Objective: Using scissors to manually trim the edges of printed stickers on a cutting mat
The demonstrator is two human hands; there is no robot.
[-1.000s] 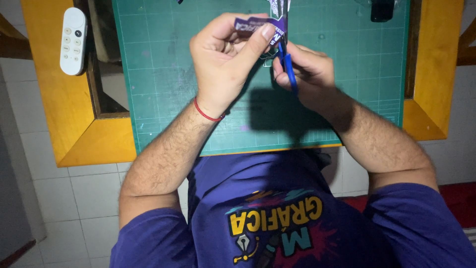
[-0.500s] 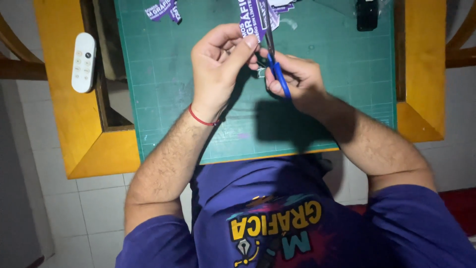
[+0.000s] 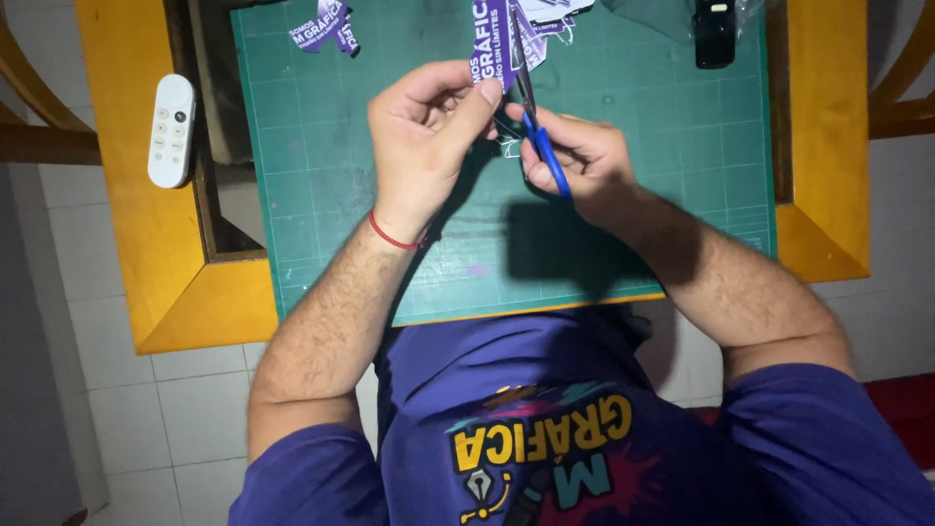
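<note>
Over the green cutting mat (image 3: 341,195), his left hand (image 3: 424,141) pinches one purple printed strip (image 3: 492,44) at twelve o'clock, right hand (image 3: 579,161) gripping one pair of blue-handled scissors (image 3: 536,127), another purple scrap (image 3: 326,27) at ten o'clock, one white remote (image 3: 171,130) at nine.

— What's cut off at twelve o'clock?

— The purple strip (image 3: 492,39) runs past the top edge, and so does the black device (image 3: 714,34) at one o'clock.

— And the scissors (image 3: 536,127)?

— The right hand (image 3: 579,161) hides most of the blue handles. The blades' tips are lost against the paper scraps (image 3: 545,19).

— The left hand (image 3: 424,146)?

— Its fingertips cover the strip's lower end.

— The floor?

— Dim, and partly behind the person's shirt (image 3: 545,429).
</note>
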